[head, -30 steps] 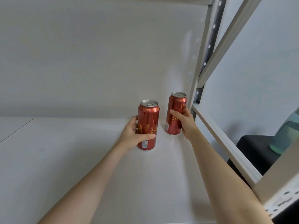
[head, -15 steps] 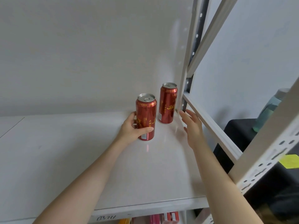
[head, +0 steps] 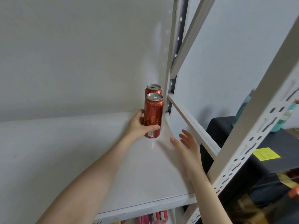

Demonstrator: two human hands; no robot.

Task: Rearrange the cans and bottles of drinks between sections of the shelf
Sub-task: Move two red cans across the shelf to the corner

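Two tall red drink cans stand on the white shelf board (head: 80,151) near its back right corner. My left hand (head: 139,125) grips the nearer red can (head: 153,110) around its lower half, thumb across the front. The second red can (head: 152,89) stands directly behind it against the back wall, mostly hidden. My right hand (head: 188,146) hovers above the shelf's right side with its fingers spread, holding nothing, a short way right of the cans.
A white perforated upright (head: 252,139) crosses the right foreground and a side rail (head: 194,125) bounds the shelf. Beyond it sit a black box (head: 242,143) with a yellow label and a teal bottle (head: 244,109). Red packages (head: 155,216) show on the shelf below.
My right hand let go of the far can and drew back toward me, fingers spread. My left hand slid the near can rightward, in front of the far one. The view dropped back.
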